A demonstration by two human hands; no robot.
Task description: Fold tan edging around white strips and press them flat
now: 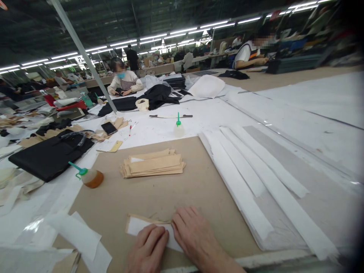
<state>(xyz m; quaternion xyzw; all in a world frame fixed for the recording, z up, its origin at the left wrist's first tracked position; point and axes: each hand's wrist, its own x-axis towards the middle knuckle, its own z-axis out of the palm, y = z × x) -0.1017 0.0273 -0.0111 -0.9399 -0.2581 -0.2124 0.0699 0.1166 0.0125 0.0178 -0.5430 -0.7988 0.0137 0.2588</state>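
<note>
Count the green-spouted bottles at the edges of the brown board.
2: one with amber liquid at the left edge of the brown board, and a whitish one just past its far edge. None seems hidden there.

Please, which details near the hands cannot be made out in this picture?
Head view: middle of the white-and-tan strip, covered by the left hand and right hand.
Head view: left wrist, cut off by the bottom edge.
Head view: number of pieces in the tan stack, hidden by overlap.
</note>
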